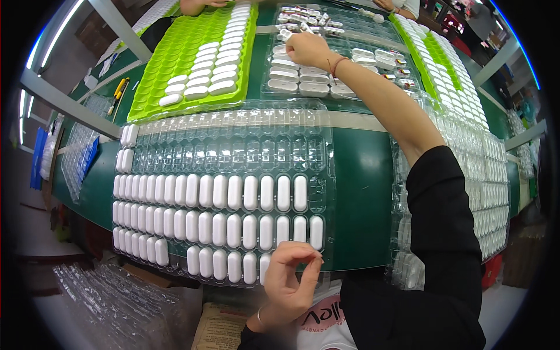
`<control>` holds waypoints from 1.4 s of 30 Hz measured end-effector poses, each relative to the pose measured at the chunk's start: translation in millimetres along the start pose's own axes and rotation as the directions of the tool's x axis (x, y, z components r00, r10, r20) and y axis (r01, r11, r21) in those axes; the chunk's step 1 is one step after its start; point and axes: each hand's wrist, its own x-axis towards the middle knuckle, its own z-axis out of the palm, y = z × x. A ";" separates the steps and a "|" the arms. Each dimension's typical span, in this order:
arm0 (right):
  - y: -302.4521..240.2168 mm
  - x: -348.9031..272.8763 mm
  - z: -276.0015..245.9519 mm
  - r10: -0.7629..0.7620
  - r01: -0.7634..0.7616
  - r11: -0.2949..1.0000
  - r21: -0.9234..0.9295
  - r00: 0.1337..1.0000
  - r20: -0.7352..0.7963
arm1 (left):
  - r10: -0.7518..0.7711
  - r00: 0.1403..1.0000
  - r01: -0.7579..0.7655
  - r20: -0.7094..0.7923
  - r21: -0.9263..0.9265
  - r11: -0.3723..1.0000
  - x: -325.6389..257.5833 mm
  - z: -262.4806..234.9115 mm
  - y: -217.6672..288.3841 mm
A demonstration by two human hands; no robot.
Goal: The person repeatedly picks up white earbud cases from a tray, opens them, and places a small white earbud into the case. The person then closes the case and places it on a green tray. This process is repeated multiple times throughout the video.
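White cases: seated in rows in the near clear tray, long axes running near to far, just left of and beyond the left hand.
Left-hand grip: narrow, thumb curled toward fingertips; contents impossible to tell.
Open cases: set crosswise in the far tray, nearside of the right hand.
Right-hand grip: curled beside a small white piece; hold impossible to tell.

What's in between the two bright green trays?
In the head view, a clear tray holding white cases lies there, with the right hand over it.
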 end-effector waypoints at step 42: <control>62.5 -534.9 -249.0 0.820 -0.760 0.553 0.342 0.569 -0.063 | 0.428 0.902 -0.257 -0.051 0.734 0.629 11.2 -40.3 25.0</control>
